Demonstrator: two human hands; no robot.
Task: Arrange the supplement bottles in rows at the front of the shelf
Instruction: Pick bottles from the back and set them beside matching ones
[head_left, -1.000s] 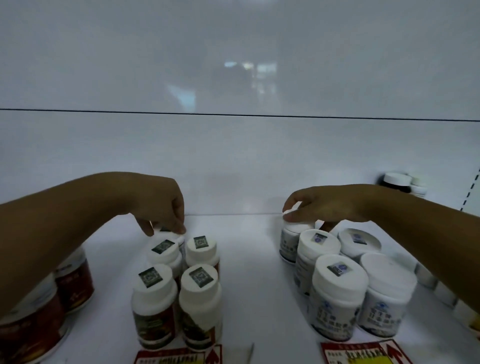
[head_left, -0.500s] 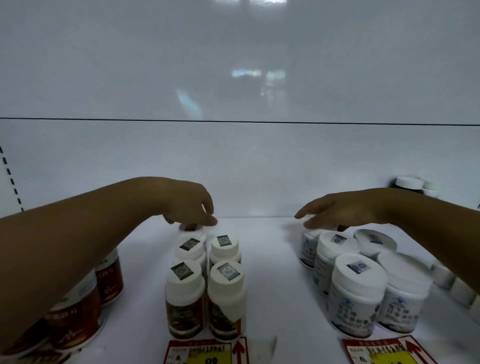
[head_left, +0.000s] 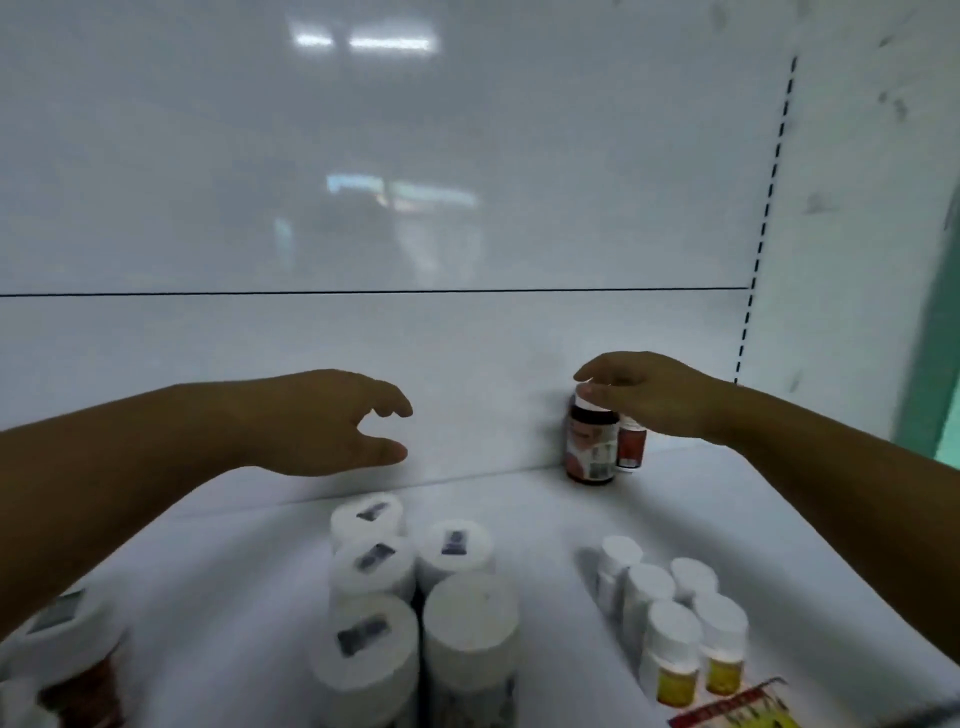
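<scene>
At the front edge of the shelf (head_left: 234, 597), on the right, lies a red and yellow price tag (head_left: 737, 712), and at the far left corner stands a red-labelled jar (head_left: 67, 649), blurred and partly cut by the frame. In the middle the white-capped bottles (head_left: 374, 566) stand upright in two tight rows, touching each other. To their right, the yellow-labelled bottles (head_left: 675, 644) make a smaller group, also two rows. A strip of bare white shelf runs between these two groups, and more free surface opens behind them up to the back wall. The left hand (head_left: 322, 421) hovers above this free part, behind the middle group, palm turned to the right. Its fingers (head_left: 395, 402) and thumb are spread apart in a wide curve and hold nothing. The right hand (head_left: 654, 395) reaches further back, its forearm coming in from the lower right. Its fingers (head_left: 602, 371) are curled down over the white cap of the dark bottle (head_left: 592, 441) and grip it from above. This bottle stands upright on the shelf against the back panel (head_left: 363, 338). A small red bottle (head_left: 631, 441) stands just beside it on the right, partly under the hand. The panel is white and glossy with pale reflections of lights, and a slotted strip (head_left: 769, 208) runs up its right side.
</scene>
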